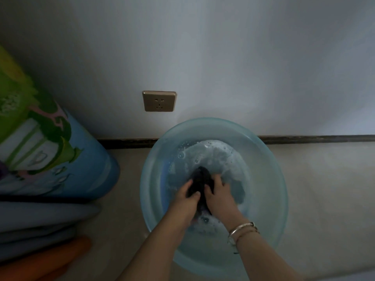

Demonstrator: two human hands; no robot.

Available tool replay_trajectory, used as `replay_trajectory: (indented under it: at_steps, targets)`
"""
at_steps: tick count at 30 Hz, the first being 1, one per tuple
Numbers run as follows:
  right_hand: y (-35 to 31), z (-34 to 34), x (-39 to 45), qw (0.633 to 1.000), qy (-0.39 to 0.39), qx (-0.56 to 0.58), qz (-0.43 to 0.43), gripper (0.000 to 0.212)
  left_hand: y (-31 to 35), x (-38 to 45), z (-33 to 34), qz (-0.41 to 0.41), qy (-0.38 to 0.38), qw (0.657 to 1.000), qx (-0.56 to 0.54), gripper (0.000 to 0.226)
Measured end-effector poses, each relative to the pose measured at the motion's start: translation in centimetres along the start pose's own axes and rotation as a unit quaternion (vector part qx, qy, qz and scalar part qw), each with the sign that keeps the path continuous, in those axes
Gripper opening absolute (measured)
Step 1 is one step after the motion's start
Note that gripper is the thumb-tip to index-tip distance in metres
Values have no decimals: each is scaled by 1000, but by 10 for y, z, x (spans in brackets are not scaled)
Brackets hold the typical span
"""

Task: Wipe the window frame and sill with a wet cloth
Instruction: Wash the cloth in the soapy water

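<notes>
A dark cloth point(201, 180) is bunched up in soapy water inside a translucent blue basin point(269, 179) that stands on the floor against the wall. My left hand point(187, 196) grips the cloth from the left and my right hand point(220, 194) grips it from the right, both partly in the water. Foam and bubbles float around the cloth. The lower end of the cloth is hidden between my wrists. No window frame or sill is in view.
A gold wall socket point(159, 101) sits just above the basin. A dark skirting strip point(314, 139) runs along the wall's foot. A rolled colourful mat point(52, 151) and folded grey and orange fabric point(44, 230) lie at the left. Bangles point(242, 230) circle my right wrist.
</notes>
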State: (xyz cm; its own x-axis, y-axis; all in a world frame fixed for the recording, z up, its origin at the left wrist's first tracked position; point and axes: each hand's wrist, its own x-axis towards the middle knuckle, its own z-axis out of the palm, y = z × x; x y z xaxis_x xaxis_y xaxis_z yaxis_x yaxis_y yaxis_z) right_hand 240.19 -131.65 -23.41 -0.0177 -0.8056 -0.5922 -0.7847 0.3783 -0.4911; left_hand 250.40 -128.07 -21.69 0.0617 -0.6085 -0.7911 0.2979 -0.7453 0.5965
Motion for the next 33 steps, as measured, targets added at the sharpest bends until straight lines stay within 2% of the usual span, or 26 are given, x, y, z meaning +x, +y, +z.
replay_trajectory:
  at_steps: [3,7,8,12,15,17,19,21,24,26,28,29,31,33]
  targets:
    - [-10,2,-2,973,-79,217,11,14,-2,4,-5,11,15,999,-37,35]
    - [-12,-9,-3,948,-47,316,14,26,7,-1,-13,24,27,996,-88,26]
    - [-10,-12,-3,947,-40,316,31,26,10,-4,-13,44,32,996,-76,25]
    - [-1,-20,-3,937,-67,321,123,16,27,-25,-8,177,44,978,101,24]
    - [1,-26,-9,892,-97,391,205,17,38,-43,-1,247,-4,959,140,29]
    - [4,-26,-12,859,-136,429,245,39,48,-51,3,262,-32,955,135,29]
    - [4,-31,-16,806,-193,491,270,69,56,-57,7,252,-56,958,126,26]
    - [5,-34,-18,747,-260,553,260,84,59,-60,6,235,-75,960,131,26]
    - [-5,-45,-29,710,-311,603,187,83,56,-66,2,224,-99,958,151,23]
    - [-5,-50,-31,726,-368,566,132,82,54,-66,-5,267,-49,935,231,20]
    - [-6,-58,-33,755,-433,487,75,77,56,-61,-13,321,22,888,328,19]
    - [-5,-62,-33,765,-469,439,41,70,57,-58,-17,329,33,879,344,20]
    - [-9,-66,-34,773,-523,358,-10,45,59,-54,-21,312,10,891,331,20]
    - [-18,-65,-31,785,-546,292,-23,8,61,-51,-19,297,-12,898,324,19]
